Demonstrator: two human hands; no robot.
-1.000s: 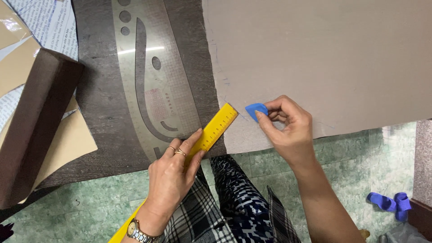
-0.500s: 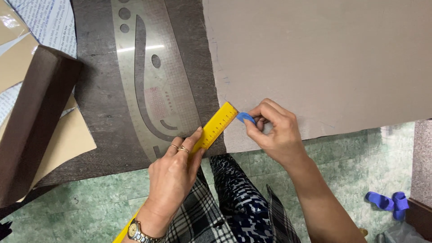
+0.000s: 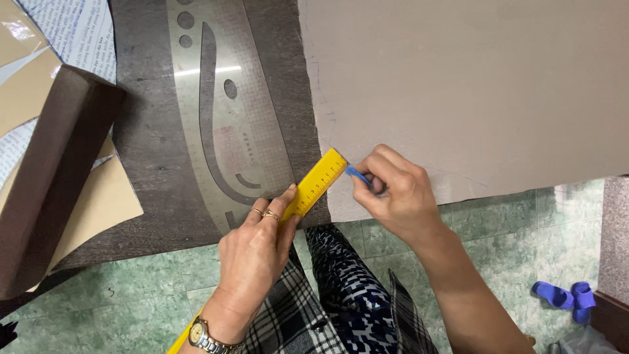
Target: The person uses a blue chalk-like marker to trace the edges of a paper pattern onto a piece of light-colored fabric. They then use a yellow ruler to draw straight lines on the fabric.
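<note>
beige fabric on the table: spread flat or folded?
Spread flat. The beige fabric lies smooth in a single layer over the dark table, its lower edge hanging past the table edge; no fold shows.

blue chalk (image 3: 357,174) mostly inside grip

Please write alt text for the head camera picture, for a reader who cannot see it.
A person's left hand presses a yellow ruler on the edge of a beige fabric, while the right hand holds blue chalk at the ruler's tip. A clear curve ruler lies beside it on the dark table.
</note>
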